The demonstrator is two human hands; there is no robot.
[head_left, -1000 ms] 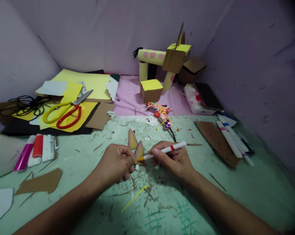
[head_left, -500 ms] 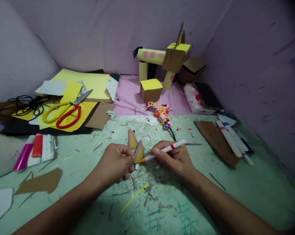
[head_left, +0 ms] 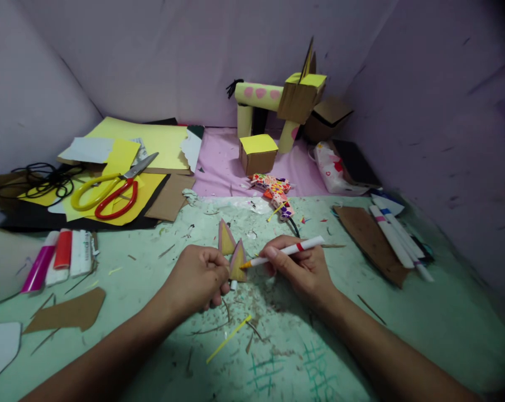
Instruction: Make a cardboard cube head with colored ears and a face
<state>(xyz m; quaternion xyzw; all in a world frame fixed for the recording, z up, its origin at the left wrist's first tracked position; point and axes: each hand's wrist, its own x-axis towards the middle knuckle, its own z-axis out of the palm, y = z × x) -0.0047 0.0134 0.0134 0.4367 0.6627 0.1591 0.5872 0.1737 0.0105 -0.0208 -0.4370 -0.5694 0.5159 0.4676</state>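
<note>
My right hand (head_left: pixel 296 268) is closed around a white marker pen (head_left: pixel 304 245) with a red band. Its orange-yellow tip touches the front pointed cardboard piece (head_left: pixel 238 267), coloured yellow with a pinkish-purple edge. At that piece's left side my left hand (head_left: pixel 202 274) is closed, fingertips pinching it near the lower edge. A small white end, perhaps a cap (head_left: pixel 234 285), pokes out by the left fingers. Just behind lies a second pointed cardboard piece (head_left: pixel 226 239) of like colouring.
Scissors (head_left: pixel 114 190) lie on coloured papers at the left, near several markers (head_left: pixel 62 251). Behind stand a yellow-topped cardboard box (head_left: pixel 258 159) and a spotted cardboard animal (head_left: pixel 260 97). A patterned glue gun (head_left: pixel 275 192) lies mid-table; more markers (head_left: pixel 392 234) rest on brown cardboard at right.
The marker's tip has moved up the front cardboard piece, from its lower right edge to further up its face. My left hand has stayed almost still.
</note>
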